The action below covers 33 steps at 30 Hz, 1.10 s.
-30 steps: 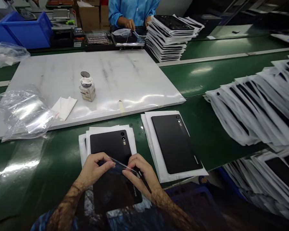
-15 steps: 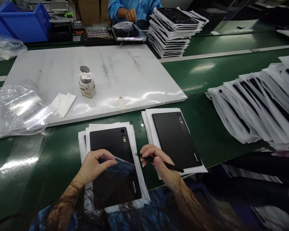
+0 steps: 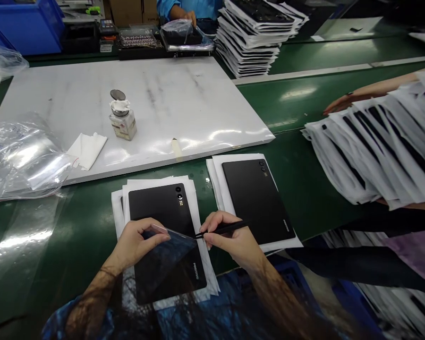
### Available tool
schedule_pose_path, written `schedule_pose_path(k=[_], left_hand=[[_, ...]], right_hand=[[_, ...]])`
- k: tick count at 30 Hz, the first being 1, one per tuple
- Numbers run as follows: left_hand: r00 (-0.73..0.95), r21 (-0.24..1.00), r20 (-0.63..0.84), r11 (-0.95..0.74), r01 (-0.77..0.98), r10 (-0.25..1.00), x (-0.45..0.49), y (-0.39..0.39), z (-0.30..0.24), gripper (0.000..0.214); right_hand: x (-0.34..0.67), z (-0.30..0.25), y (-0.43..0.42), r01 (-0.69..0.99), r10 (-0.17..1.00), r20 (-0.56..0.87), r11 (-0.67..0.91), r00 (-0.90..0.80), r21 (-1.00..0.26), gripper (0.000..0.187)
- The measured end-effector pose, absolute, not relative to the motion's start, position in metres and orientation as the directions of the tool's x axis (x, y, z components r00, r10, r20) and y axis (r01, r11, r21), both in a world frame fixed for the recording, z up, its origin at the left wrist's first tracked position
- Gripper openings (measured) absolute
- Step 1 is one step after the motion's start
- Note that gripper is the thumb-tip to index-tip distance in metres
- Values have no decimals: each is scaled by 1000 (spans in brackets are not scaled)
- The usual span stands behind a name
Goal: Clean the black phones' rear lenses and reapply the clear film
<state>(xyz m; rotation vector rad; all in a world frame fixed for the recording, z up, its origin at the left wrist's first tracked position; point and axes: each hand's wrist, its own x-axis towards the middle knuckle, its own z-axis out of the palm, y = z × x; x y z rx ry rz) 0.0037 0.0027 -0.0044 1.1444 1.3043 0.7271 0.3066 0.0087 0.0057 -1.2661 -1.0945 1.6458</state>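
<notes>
A black tablet back cover (image 3: 163, 212) lies on white paper sheets in front of me on the green belt. My left hand (image 3: 136, 243) pinches a clear protective film (image 3: 173, 233), lifted off the cover's lower half. My right hand (image 3: 230, 238) grips black tweezers (image 3: 221, 230), whose tip touches the film's raised edge. A second black cover (image 3: 257, 200) rests on white paper just to the right.
A white board (image 3: 156, 104) holds a small glass bottle (image 3: 122, 120) and a folded wipe (image 3: 87, 148). Clear plastic bags (image 3: 21, 158) lie at left. Stacks of paper-wrapped covers (image 3: 378, 146) sit at right, where another person's hand (image 3: 343, 101) reaches. A co-worker in blue (image 3: 184, 12) works opposite.
My right hand left the film, took up the tweezers and brought their tip back to the film's edge. Another person's arm has come in at the right stack.
</notes>
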Motion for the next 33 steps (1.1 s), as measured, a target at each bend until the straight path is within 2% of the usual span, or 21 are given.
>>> schedule_pose_path(k=[9,12,16,19,21,25,33], left_hand=[[172,919,-374,339,204,911,4,1,-3,20],[160,917,-379,346,199,912,5,0,-5,23],[144,912,-390,359,197,910,6,3,-4,24],[151,910,-395,364,196,906,5,4,-2,21],[154,911,-393,361,198,907,5,3,-2,22],[146,916,-381,351,193,913,5,-1,-10,23],[134,915,-389,365,173,911,5,-7,-28,29]], right_hand=[[302,2,7,-137,926,-314,-346,-211,-928,52],[302,3,4,-161,954,-236,-267,-186,-950,48],[302,4,-8,-111,983,-97,-114,-153,-987,35],[296,-1,-13,-135,993,-44,-59,-114,-989,35],[285,-8,-8,-232,998,-63,-61,4,-971,41],[256,-29,24,-418,942,-196,-68,272,-906,53],[229,-62,64,-440,899,-304,-145,315,-886,56]])
